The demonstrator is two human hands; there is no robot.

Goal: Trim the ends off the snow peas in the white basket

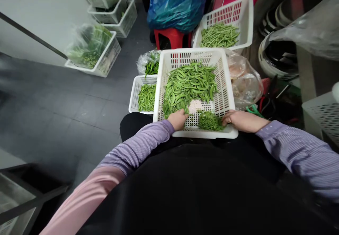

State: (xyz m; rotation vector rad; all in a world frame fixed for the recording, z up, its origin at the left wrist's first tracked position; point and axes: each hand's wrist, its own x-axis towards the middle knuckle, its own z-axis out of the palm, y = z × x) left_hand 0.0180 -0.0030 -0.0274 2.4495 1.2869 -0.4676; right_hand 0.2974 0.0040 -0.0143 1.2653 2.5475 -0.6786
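"Where are the green pods [189,81]?"
"Just beyond the left grip [178,119]; its fingers bunch at their near edge, but I can't tell whether they hold any."
"And the right grip [235,119]?"
"Curled beside the thin green scraps [210,121], contents hidden. Those lie between both grips, probably to stay unmixed."
"Why the white basket [203,134] beneath both grips?"
"Likely so each reaches inside."

Striped lilac oversleeves [140,143] with gathered cuffs [168,126] — pink left sleeve [90,189], black clothing [180,192]
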